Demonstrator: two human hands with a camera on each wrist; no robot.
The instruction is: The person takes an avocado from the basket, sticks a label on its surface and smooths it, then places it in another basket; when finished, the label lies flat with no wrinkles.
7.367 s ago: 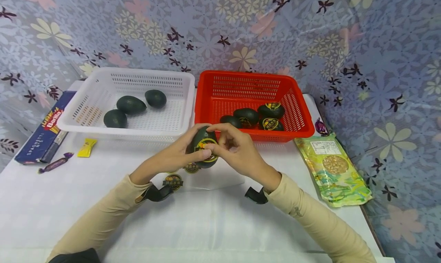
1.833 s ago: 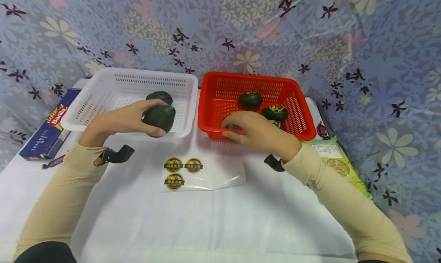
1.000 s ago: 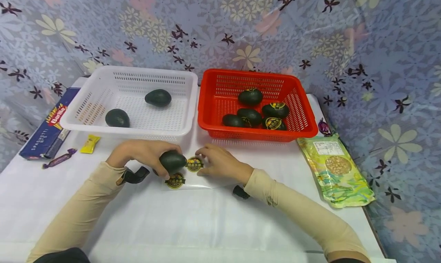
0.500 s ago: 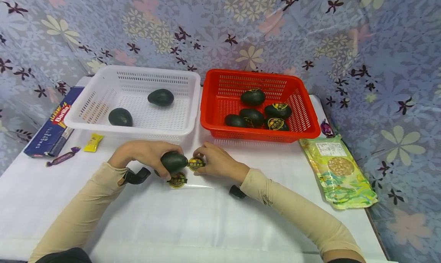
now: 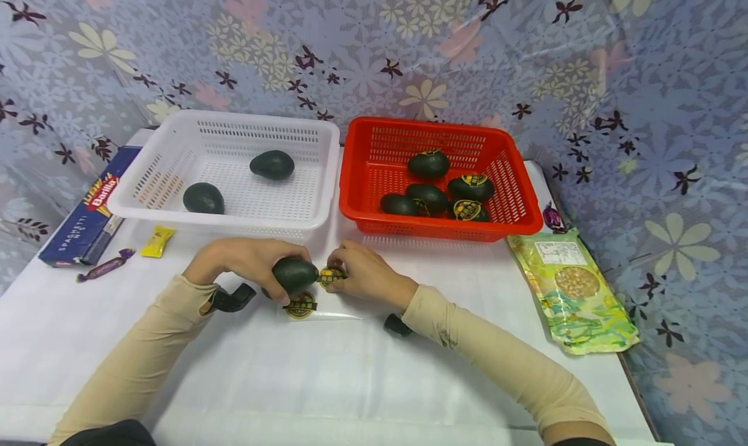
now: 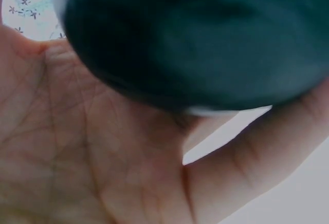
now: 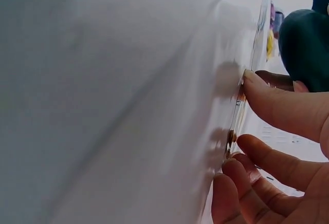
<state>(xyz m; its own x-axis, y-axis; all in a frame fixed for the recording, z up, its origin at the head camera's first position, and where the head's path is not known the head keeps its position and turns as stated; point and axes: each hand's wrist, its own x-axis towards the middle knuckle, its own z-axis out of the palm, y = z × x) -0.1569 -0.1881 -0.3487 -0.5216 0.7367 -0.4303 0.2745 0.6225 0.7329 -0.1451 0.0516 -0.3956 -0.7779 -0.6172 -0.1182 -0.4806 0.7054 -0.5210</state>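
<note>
In the head view my left hand grips a dark green avocado above the left part of a glossy sticker sheet. The same avocado fills the top of the left wrist view, between palm and thumb. My right hand has its thumb and curled fingers at the edges of a round black-and-gold sticker, just right of the avocado's tip. The right wrist view shows the thumb and fingertips against the sheet, the sticker seen edge-on. Another sticker lies nearer on the sheet.
A white basket at the back left holds two avocados. Beside it, a red basket holds several avocados, some visibly stickered. A spaghetti box and wrapped candies lie left; a green food bag lies right.
My left hand took an avocado from the white basket and brought it to the sheet. My right hand left the red basket, where one avocado was added, and closed in on the sticker.
</note>
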